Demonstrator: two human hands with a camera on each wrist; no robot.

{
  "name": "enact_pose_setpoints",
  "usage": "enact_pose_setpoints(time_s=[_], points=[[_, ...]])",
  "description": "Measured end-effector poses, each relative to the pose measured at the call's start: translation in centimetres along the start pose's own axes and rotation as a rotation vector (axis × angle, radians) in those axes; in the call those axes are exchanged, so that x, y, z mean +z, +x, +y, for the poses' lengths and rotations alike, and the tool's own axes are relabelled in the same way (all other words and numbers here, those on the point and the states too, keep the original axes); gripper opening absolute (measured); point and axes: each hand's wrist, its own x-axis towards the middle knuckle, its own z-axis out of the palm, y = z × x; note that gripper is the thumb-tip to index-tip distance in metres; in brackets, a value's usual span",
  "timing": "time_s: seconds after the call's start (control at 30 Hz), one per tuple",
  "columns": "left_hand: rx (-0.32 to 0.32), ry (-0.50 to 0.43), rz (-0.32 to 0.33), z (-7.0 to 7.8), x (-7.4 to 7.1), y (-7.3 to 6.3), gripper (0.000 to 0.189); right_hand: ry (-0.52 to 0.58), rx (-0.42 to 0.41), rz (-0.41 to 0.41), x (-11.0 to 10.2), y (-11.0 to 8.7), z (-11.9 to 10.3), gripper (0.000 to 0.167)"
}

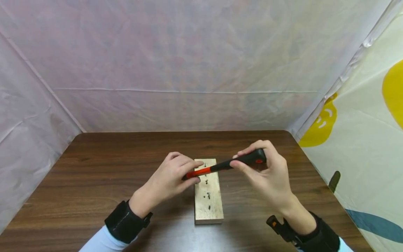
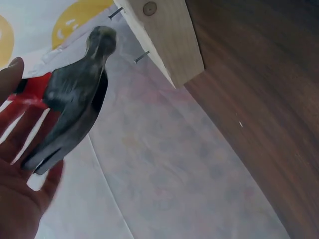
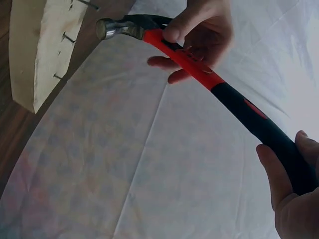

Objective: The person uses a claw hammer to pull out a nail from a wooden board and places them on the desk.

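The hammer (image 1: 223,165) is held in the air over the wood block (image 1: 209,208), clear of it, with its head to the person's left and the butt of its handle to the right. Both hands are on it, well apart from each other. The left hand (image 1: 172,173) is closed round the red neck just beside the head (image 2: 75,84), thumb on one side and fingers on the other. The right hand (image 1: 267,171) pinches the black grip near its end between thumb and fingers.

From overhead the left hand hides most of the head; the left wrist view shows the grey metal with its split claw and round striking face.

The block lies on the dark brown tabletop (image 1: 94,185), its long side running away from the person. Nails (image 3: 69,38) stick up from its upper face; the small dark marks seen there from above look like nails or holes, though I can't tell which is which. Both wrists wear black bands (image 1: 125,223) by pale blue sleeves (image 1: 105,240). Behind hangs a whitish sheet (image 1: 189,52), and to the right a cream one (image 1: 355,140) with yellow shapes (image 1: 321,126).
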Motion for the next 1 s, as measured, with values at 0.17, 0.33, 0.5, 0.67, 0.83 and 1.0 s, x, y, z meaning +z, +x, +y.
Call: enact_pose_setpoints(time_s=[0.17, 0.33, 0.5, 0.67, 0.83, 1.0], points=[[0.052, -0.023, 0.037, 0.4, 0.4, 0.1, 0.043, 0.012, 0.003, 0.014, 0.3, -0.1, -0.2, 0.044], [0.06, -0.034, 0.053, 0.8, 0.5, 0.1, 0.037, 0.005, 0.004, 0.02, 0.4, -0.1, -0.2, 0.045], [0.051, -0.043, 0.094, 1.1, 0.6, 0.2, 0.039, -0.002, 0.014, 0.057, 0.3, 0.0, -0.3, 0.043], [0.084, -0.012, 0.149, 1.4, 0.7, 0.3, 0.035, 0.003, 0.029, 0.096, 0.4, 0.1, -0.5, 0.043], [0.093, 0.007, 0.149, 1.7, 0.8, 0.2, 0.035, 0.066, 0.032, 0.07, 0.5, 0.1, -0.4, 0.042], [0.064, -0.033, 0.137, 1.5, 0.8, 0.1, 0.035, 0.077, 0.006, -0.017, 0.7, 0.0, -0.2, 0.045]])
